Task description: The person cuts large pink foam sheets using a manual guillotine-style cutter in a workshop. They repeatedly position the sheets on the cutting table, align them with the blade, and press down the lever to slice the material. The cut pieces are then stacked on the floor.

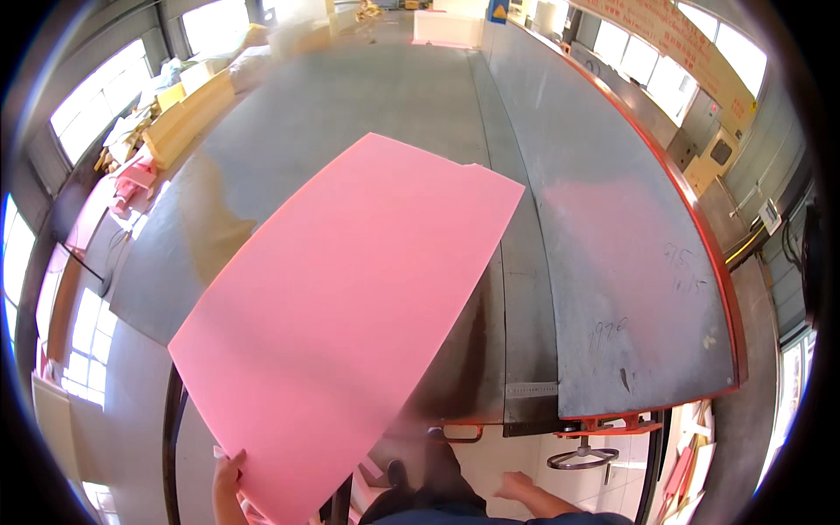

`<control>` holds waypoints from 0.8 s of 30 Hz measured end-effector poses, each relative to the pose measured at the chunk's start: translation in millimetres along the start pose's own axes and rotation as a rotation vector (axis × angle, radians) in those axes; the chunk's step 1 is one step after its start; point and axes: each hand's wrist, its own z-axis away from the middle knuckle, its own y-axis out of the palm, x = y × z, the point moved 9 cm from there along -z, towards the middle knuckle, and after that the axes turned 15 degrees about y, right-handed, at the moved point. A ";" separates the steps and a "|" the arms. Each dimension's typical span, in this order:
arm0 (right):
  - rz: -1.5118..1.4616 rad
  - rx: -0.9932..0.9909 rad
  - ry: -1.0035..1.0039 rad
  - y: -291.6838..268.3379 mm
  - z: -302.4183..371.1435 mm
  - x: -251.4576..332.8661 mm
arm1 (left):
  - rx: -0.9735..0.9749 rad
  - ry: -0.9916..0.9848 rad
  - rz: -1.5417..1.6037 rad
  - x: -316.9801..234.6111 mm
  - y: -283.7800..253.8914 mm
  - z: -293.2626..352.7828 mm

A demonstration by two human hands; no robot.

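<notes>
A large pink foam sheet (341, 289) lies slantwise over the grey metal table (420, 96), its near end reaching past the table's front edge toward me. At the sheet's near left edge, my left hand (229, 479) grips it, thumb on the top face and the other fingers hidden below. A small notch shows on the sheet's far edge. My right hand (518, 486) hangs apart from the sheet, past the table's front edge and left of the handwheel (584, 458). Its fingers are curled in, and nothing shows in them.
An upright grey panel with a red edge (630, 289) runs along the table's right side. Yellow foam blocks (188, 114) and pink scraps (133, 182) lie at the left. A pale block (447, 28) stands at the far end. Foam offcuts (687, 468) lean at the lower right.
</notes>
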 end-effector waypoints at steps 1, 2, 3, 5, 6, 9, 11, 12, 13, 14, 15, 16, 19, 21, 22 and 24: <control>0.010 0.026 0.115 0.3 3.3 9.5 | 0.021 -0.002 0.022 -8.3 3.1 2.8; 0.241 0.166 -0.007 30.4 -24.9 44.8 | 0.061 -0.016 0.023 -15.8 3.2 7.6; -0.588 0.456 0.134 65.0 -54.1 58.9 | 0.090 -0.010 0.034 -21.3 7.4 8.5; -1.260 0.652 0.088 88.6 -68.2 153.0 | 0.144 -0.002 0.064 -24.5 15.8 14.1; -1.487 0.635 0.031 117.8 -117.2 159.5 | 0.245 -0.014 0.040 0.2 39.0 -10.5; -1.488 0.364 0.245 114.4 -109.3 265.3 | 0.212 0.052 -0.117 16.2 6.6 0.0; -1.372 -0.032 0.125 78.8 -90.5 285.5 | 0.185 0.147 0.097 26.0 4.5 19.0; -1.276 -0.141 0.060 58.6 -94.6 291.0 | 0.184 0.138 0.095 48.3 1.7 12.9; -1.174 -0.249 0.020 39.9 -104.0 283.1 | 0.189 0.110 0.086 70.1 8.0 5.0; -1.052 -0.347 -0.026 16.6 -112.7 276.3 | 0.165 0.076 0.162 89.4 20.6 -0.5; -0.919 -0.429 -0.069 -2.6 -111.8 275.1 | 0.128 0.033 0.237 114.0 30.4 1.9; -0.914 -0.442 -0.096 -29.3 -96.7 276.0 | 0.087 -0.022 0.306 138.7 34.9 15.7; -0.837 -0.575 -0.071 -107.2 -108.4 235.8 | 0.159 0.029 0.776 83.9 142.1 42.9; -0.724 -0.503 -0.072 -142.6 -135.0 230.6 | -0.008 -0.052 0.774 109.5 123.9 -2.6; -0.733 -0.553 -0.062 -169.7 -142.3 214.2 | -0.015 -0.038 0.778 109.1 128.4 -13.8; -0.813 -0.601 -0.088 -227.5 -153.1 183.8 | -0.030 0.006 0.779 89.7 142.5 -35.8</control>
